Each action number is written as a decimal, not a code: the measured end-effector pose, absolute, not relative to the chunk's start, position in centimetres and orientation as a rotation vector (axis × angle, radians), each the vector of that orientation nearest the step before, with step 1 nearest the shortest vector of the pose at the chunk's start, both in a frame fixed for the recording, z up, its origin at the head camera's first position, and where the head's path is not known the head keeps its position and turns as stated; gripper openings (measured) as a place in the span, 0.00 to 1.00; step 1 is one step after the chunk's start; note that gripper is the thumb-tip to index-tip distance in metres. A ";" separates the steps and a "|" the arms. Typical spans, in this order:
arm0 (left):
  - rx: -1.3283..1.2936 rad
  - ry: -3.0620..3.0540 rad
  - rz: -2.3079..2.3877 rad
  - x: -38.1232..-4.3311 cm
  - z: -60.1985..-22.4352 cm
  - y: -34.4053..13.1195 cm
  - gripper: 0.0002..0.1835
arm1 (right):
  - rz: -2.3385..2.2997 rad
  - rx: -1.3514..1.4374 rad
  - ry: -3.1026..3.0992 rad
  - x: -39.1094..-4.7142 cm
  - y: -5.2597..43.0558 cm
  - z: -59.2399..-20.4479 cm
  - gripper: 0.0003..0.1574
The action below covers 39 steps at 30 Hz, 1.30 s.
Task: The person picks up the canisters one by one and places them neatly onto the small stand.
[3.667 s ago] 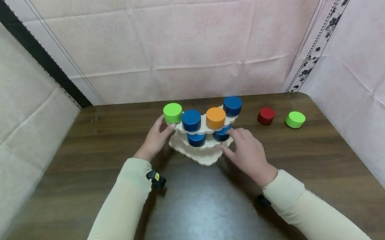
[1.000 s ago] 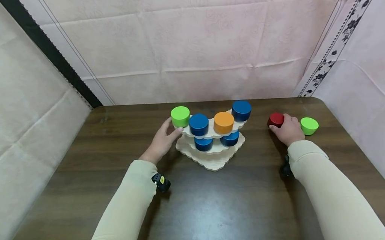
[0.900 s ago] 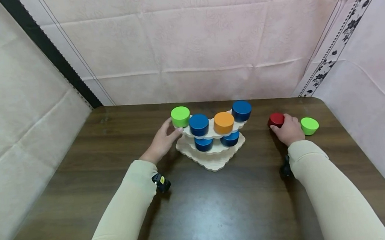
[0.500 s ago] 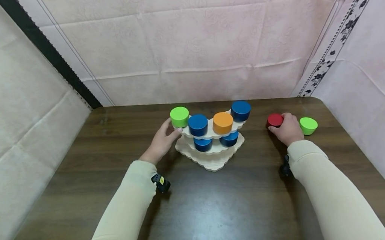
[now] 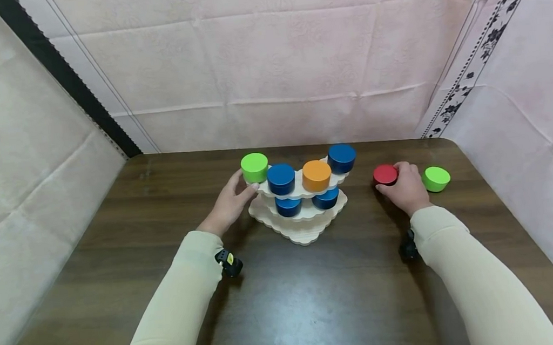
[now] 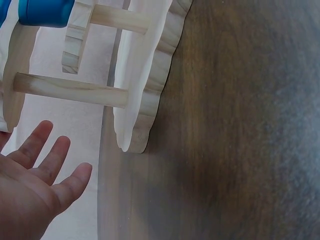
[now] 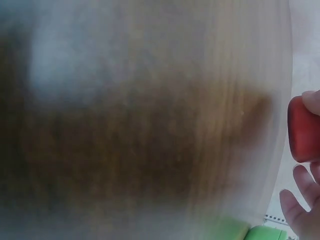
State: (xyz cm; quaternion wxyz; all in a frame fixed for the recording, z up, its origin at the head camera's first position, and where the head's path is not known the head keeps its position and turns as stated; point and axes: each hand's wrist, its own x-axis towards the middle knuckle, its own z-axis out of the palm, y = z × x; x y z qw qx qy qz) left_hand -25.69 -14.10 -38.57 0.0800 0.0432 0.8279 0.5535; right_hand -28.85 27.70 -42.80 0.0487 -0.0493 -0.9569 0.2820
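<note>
A pale wooden tiered stand (image 5: 300,229) with scalloped shelves stands on the table, narrow corner toward me. Its top shelf bears a green cylinder (image 5: 254,167), an orange cylinder (image 5: 316,176) and two blue ones (image 5: 281,179); two more blue cylinders (image 5: 288,207) sit on the shelf below. My left hand (image 5: 227,206) pinches the top shelf's left corner between thumb and index finger, its other fingers (image 6: 55,160) spread loosely in the left wrist view. My right hand (image 5: 408,190) grips a red cylinder (image 7: 303,132), held just above the tabletop to the stand's right.
Another green cylinder (image 5: 436,179) lies on the dark wooden table (image 5: 286,301), right beside my right hand. Pale cloth (image 5: 259,76) hangs behind the table and along both sides.
My right hand left the stand's lower blue cylinder, reached right to the red cylinder, took hold of it and has just raised it slightly leftward. The left hand stays at the shelf corner.
</note>
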 end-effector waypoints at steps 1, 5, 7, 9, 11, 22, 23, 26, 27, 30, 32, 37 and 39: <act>0.131 2.474 1.656 -25.7 -38.6 -14.1 0.40 | 0.862 -0.137 -2.911 -28.7 27.6 -42.7 0.44; 0.131 2.480 1.654 -25.6 -38.6 -14.2 0.40 | 0.891 -0.085 -2.887 -28.1 26.8 -42.4 0.43; 0.127 2.486 1.651 -25.6 -38.5 -14.3 0.40 | 0.903 -0.058 -2.875 -27.8 26.3 -42.2 0.43; 0.126 2.490 1.651 -25.5 -38.5 -14.3 0.40 | 0.911 -0.036 -2.867 -27.6 26.0 -42.0 0.43; 0.127 2.489 1.654 -25.5 -38.5 -14.3 0.40 | 0.917 -0.023 -2.867 -27.4 25.6 -41.9 0.42; 0.145 2.491 1.663 -25.5 -38.7 -14.3 0.39 | 0.876 0.052 -2.911 -26.1 24.5 -41.1 0.43; 0.146 2.489 1.662 -25.5 -38.7 -14.3 0.39 | 0.868 0.059 -2.919 -26.0 24.4 -41.0 0.44; 0.143 2.477 1.663 -25.5 -38.7 -14.3 0.39 | 0.858 0.077 -2.940 -25.6 24.2 -41.0 0.44; 0.144 2.475 1.663 -25.5 -38.6 -14.3 0.39 | 0.858 0.088 -2.944 -25.5 24.1 -41.0 0.44; 0.146 2.479 1.660 -25.5 -38.6 -14.3 0.39 | 0.873 0.108 -2.956 -25.2 23.9 -41.0 0.44; 0.149 2.487 1.660 -25.6 -38.7 -14.2 0.39 | 0.887 0.122 -2.965 -25.0 23.8 -41.0 0.44; 0.156 2.492 1.650 -25.7 -38.8 -14.2 0.39 | 0.928 0.141 -2.986 -24.5 23.5 -41.0 0.44; 0.149 2.476 1.649 -25.6 -38.6 -14.2 0.39 | 0.947 0.149 -2.987 -24.3 23.3 -41.0 0.44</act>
